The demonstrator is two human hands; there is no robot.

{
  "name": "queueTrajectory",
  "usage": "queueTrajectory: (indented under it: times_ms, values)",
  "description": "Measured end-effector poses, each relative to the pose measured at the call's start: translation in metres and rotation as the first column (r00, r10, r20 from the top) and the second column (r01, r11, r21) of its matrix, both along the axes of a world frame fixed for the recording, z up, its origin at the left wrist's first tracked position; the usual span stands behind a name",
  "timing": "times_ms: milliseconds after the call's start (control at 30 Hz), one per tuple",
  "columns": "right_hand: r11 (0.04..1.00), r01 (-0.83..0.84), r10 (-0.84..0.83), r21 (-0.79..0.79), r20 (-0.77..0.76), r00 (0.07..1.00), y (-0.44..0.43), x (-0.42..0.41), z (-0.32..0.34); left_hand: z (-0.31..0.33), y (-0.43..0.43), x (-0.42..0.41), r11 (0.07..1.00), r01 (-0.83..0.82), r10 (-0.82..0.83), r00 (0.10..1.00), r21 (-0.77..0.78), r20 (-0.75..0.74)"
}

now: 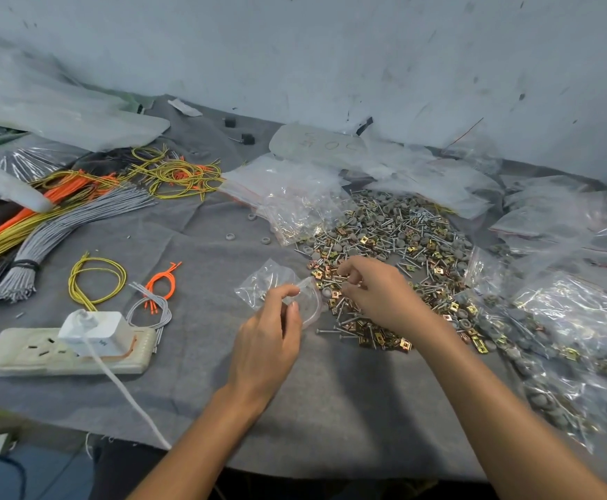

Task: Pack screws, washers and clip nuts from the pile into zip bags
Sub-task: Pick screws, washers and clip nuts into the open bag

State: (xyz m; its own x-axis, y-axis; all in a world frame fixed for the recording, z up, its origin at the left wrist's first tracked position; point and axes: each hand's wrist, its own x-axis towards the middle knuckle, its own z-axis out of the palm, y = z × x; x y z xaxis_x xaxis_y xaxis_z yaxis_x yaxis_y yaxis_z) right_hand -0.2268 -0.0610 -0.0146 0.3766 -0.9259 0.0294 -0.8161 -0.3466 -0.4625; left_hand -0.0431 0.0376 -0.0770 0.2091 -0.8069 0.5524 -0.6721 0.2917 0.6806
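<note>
Left of the pile (396, 240), a near-empty zip bag (269, 283) is pinched by the left hand (269, 341), parts (343, 280) by the right hand (378, 294).

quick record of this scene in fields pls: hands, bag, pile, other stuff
left hand: pinches the mouth of a zip bag
right hand: fingers curled over the pile; grip unclear
pile: mixed small hardware on grey cloth
filled bags: right of pile
empty bags: behind-left of pile
wires: far left
</note>
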Motion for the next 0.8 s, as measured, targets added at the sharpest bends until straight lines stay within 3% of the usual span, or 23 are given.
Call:
queueTrajectory:
  times_ms: [133, 233, 300, 367, 500, 567, 700, 800]
  values:
    - [0.997, 0.049, -0.063, 0.055, 0.287, 0.956, 0.028, -0.003, 0.005, -0.001, 0.0, 0.002, 1.0, 0.012, -0.012, 1.0, 0.009, -0.001]
    - [0.994, -0.038, -0.008, 0.1, 0.426, 0.905, 0.051, 0.016, 0.0, -0.003, 0.0, 0.002, 1.0, 0.003, -0.003, 1.0, 0.019, -0.011]
    - [0.993, -0.097, 0.067, 0.063, 0.372, 0.926, 0.06, 0.031, -0.005, -0.004, 0.0, 0.002, 1.0, -0.007, 0.007, 1.0, 0.025, -0.007]
    - [0.992, -0.121, 0.125, -0.032, 0.224, 0.966, 0.063, 0.041, -0.01, -0.005, 0.0, 0.001, 1.0, -0.015, 0.015, 1.0, 0.021, 0.009]
    - [0.98, -0.104, 0.113, -0.169, 0.048, 0.992, 0.064, 0.048, -0.011, -0.006, -0.001, 0.001, 1.0, -0.017, 0.017, 0.999, 0.026, 0.027]
    - [0.982, -0.107, 0.114, -0.153, 0.042, 0.993, 0.062, 0.047, -0.012, -0.006, -0.001, 0.002, 1.0, -0.015, 0.014, 1.0, 0.017, 0.028]
    - [0.996, -0.025, 0.043, -0.088, 0.215, 0.976, 0.048, 0.022, -0.006, -0.004, -0.001, 0.001, 1.0, -0.005, 0.005, 1.0, -0.004, 0.016]
    - [0.99, 0.119, -0.113, -0.082, 0.076, 0.991, 0.025, -0.022, 0.0, -0.004, -0.001, 0.0, 1.0, -0.001, 0.001, 1.0, 0.007, 0.022]
